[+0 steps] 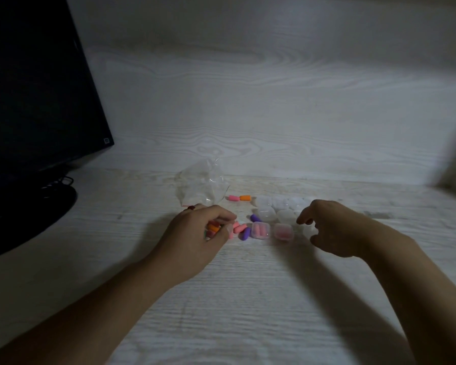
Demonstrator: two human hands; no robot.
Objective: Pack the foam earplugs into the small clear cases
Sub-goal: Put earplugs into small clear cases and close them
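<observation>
monitor (32, 83) cropped, right hand (329, 227) blurred

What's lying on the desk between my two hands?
Head view: loose pink and purple foam earplugs, then two small clear cases holding pink earplugs.

Matt foam earplugs (239, 228) and glossy clear plastic cases (260, 230) on a whitewashed wood-grain desk (248, 299) — crinkled shiny plastic bag (202, 184) behind.

Two hands, left (195, 233) and right (332, 227), work over a pale worktop (248, 299). Two clear cases (260, 230) near its middle hold pink earplugs. Two purple earplugs (255, 218) lie loose; one pink (232, 198) and one orange (245, 198) sit farther back. One plastic bag (200, 185). Empty cases too blurred to count.
</observation>
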